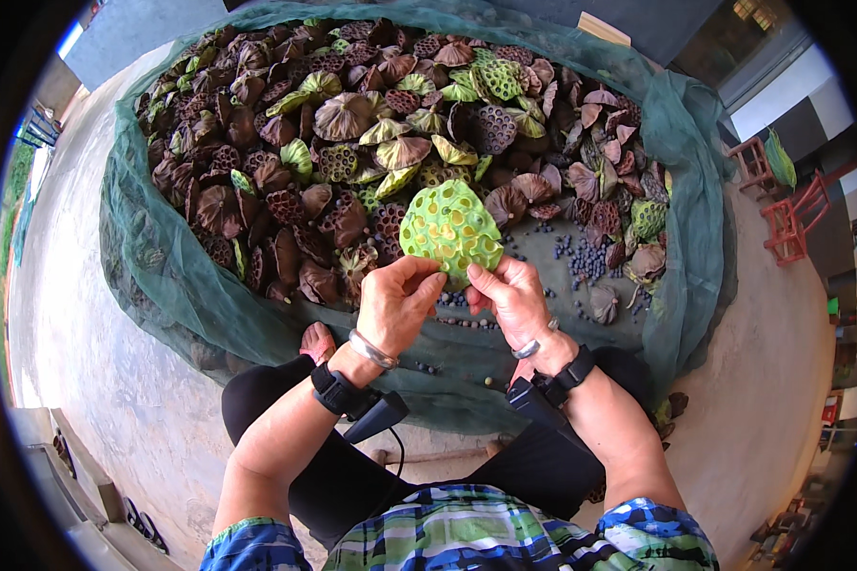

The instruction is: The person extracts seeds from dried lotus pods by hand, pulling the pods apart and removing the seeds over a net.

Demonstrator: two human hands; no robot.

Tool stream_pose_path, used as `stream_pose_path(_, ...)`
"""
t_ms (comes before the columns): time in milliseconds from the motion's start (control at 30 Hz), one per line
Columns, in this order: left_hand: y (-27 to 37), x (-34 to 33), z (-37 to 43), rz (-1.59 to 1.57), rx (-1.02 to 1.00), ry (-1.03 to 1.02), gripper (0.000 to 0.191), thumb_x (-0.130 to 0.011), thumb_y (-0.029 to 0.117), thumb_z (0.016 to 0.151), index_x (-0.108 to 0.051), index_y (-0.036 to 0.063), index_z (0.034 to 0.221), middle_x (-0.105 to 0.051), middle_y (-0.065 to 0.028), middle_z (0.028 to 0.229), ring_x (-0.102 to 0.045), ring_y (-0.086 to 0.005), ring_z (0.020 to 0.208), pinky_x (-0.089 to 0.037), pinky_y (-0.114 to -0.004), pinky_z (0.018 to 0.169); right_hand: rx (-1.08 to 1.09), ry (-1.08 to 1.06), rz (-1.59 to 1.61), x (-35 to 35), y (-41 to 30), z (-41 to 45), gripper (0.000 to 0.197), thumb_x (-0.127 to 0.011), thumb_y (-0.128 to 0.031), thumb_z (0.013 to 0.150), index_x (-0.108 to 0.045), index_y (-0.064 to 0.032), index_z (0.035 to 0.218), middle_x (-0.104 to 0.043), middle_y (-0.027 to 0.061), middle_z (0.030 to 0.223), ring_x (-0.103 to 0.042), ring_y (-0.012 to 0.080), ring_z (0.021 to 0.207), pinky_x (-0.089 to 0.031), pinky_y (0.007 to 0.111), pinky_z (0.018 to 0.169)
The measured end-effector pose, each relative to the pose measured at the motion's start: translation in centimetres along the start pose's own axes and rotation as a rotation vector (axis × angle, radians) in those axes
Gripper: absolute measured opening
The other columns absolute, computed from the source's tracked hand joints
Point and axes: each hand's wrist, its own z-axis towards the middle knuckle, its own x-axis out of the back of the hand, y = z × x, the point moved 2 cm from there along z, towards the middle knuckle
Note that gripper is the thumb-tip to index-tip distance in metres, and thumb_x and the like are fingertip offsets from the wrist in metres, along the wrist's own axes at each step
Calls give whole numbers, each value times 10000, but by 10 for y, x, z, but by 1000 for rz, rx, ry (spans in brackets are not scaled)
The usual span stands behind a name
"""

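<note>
A bright green lotus seed pod, its pitted face turned up, is pinched at its near edge between both hands. My left hand grips the left side of that edge with thumb and fingers. On the right side, my right hand holds it the same way. Beyond the pod lies a large heap of brown and green lotus seed pods on dark green netting. Loose dark lotus seeds are scattered on the netting to the right of my hands, and some lie just beneath them.
The netting is bunched into a raised rim around the heap. My foot in a pink sandal is at its near edge. Red wooden chairs stand at the far right on the concrete floor. A few pods lie outside the netting at right.
</note>
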Motion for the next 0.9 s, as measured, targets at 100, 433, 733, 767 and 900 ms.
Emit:
stream_pose_path(100, -3, 1, 1, 46, -5, -36, 132, -596, 75, 818, -581, -46, 869, -583, -24, 661, -528, -63, 533, -431, -189, 477, -27, 20, -71, 0, 2, -2, 171, -627, -176, 814, -615, -10, 852, -575, 23, 609, -523, 76, 506, -436, 199, 451)
stream_pose_path(433, -4, -5, 8, -134, 37, 70, 107, -561, 72, 818, -557, -26, 774, -550, -20, 588, -502, -73, 453, -399, -190, 423, 147, 80, 54, -13, 7, -14, 135, -588, -133, 839, -608, -2, 863, -573, 27, 633, -531, 95, 530, -455, 232, 510)
stream_pose_path(733, -6, 1, 5, -269, -22, 35, 140, -598, 42, 807, -555, -29, 920, -601, -54, 757, -561, -94, 592, -481, -214, 552, -33, 77, 284, -9, 11, -3, 129, -588, -155, 837, -594, -27, 856, -578, 21, 686, -537, 89, 561, -451, 222, 494)
stream_pose_path(767, -4, -3, 6, -287, 7, -9, 167, -602, 47, 806, -556, -33, 945, -606, -57, 771, -576, -103, 629, -493, -224, 588, -20, 89, 291, -8, 8, -4, 129, -588, -155, 837, -594, -27, 856, -578, 21, 686, -537, 89, 561, -451, 222, 494)
stream_pose_path(900, 8, -9, 11, 294, -78, -81, 202, -676, 93, 737, -579, -51, 841, -567, -35, 655, -540, -81, 591, -427, -216, 510, 37, 103, 7, -6, -7, -15, 157, -597, -168, 803, -596, -11, 811, -570, 20, 630, -514, 81, 508, -427, 227, 463)
